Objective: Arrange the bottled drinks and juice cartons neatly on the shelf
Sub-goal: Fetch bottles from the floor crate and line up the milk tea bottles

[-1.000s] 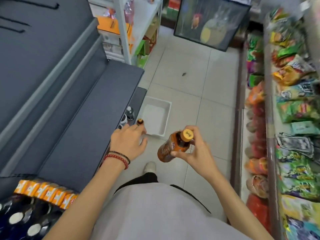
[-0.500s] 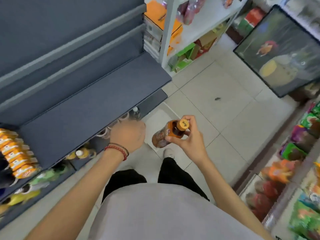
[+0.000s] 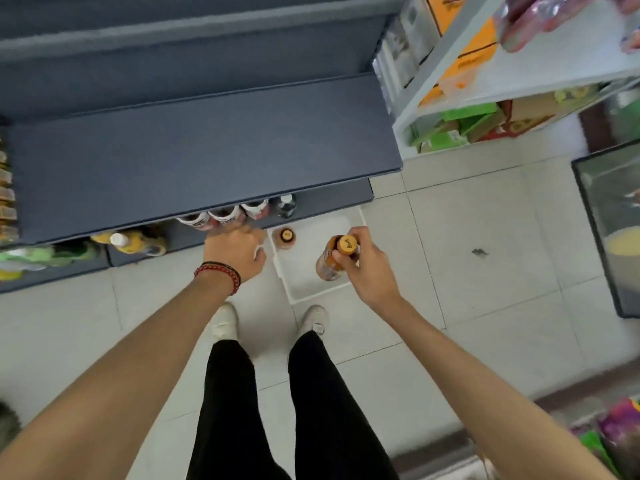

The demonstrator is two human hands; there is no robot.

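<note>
The right hand [image 3: 369, 271] grasps one amber plastic drink bottle with an orange screw cap [image 3: 327, 266]. Its fingers [image 3: 358, 233] and thumb are curled round the neck just below the cap, and the body hangs tilted beneath them, above the white rectangular plastic tray [image 3: 303, 268] on the tiled floor [image 3: 485, 220]. A second orange-capped amber bottle [image 3: 286, 236] stands upright in the far left corner of the tray, which gives two bottles of this type. The left hand [image 3: 237, 252] is at the front edge of the lower grey shelf [image 3: 329, 199], just left of the tray. Its fingers are motion-blurred, so whether they grasp anything cannot be determined. Directly beyond that hand, three pale-topped bottles with red labels [image 3: 227, 216] stand in a row on the lower shelf. One dark bottle with a clear cap [image 3: 285, 204] stands at the right end of the row. Further left lies one yellow bottle with a white cap [image 3: 128, 241]. The wide grey upper shelf board [image 3: 207, 150] overhangs the row.
</note>
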